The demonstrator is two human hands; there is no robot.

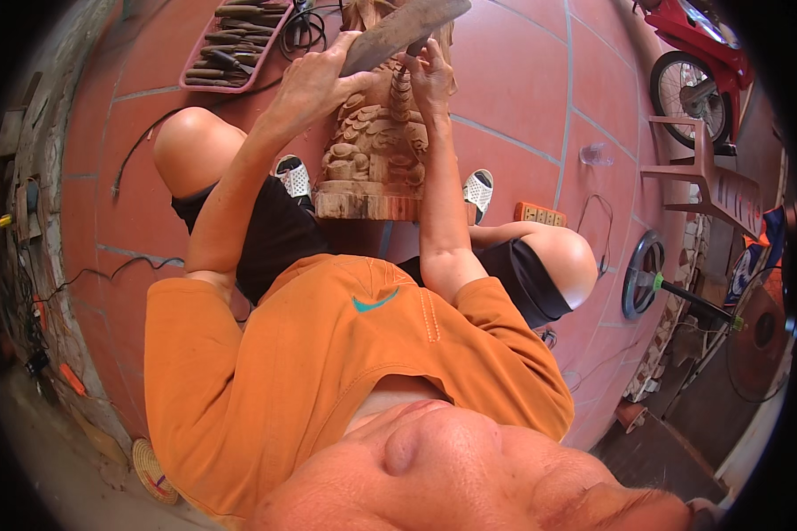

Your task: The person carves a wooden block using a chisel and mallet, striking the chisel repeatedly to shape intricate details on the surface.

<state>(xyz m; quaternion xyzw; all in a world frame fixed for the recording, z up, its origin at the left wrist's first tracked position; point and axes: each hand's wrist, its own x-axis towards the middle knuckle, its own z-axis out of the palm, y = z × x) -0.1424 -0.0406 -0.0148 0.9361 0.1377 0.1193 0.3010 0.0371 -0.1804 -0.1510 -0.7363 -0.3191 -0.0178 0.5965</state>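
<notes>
The left hand [314,86] is wrapped firmly in a grasp, while the right hand [429,81] has its fingers curled in, and I cannot tell whether they grip anything. The red tiled floor [509,84] spreads beneath everything. On it, straight out at 12 o'clock from the seated person, is the wooden carving [366,142], its long axis running from 6 to 12 with the flat base nearest the body; whether it is upright or tilted is unclear. From the carving's middle, the left hand sits at 10 o'clock and the right at about 1. The right is the nearer, overlapping the carving's edge, though contact cannot be confirmed. A pink tray [217,89] of slim tools lies at 10 o'clock from the left hand. That hand holds one end of a wooden club [400,40], which slants from 8 to 2 across the carving's far part. An orange power strip [540,214] lies at 4 o'clock from the carving. Smallest, a dark piece [418,46] shows by the right fingertips.
</notes>
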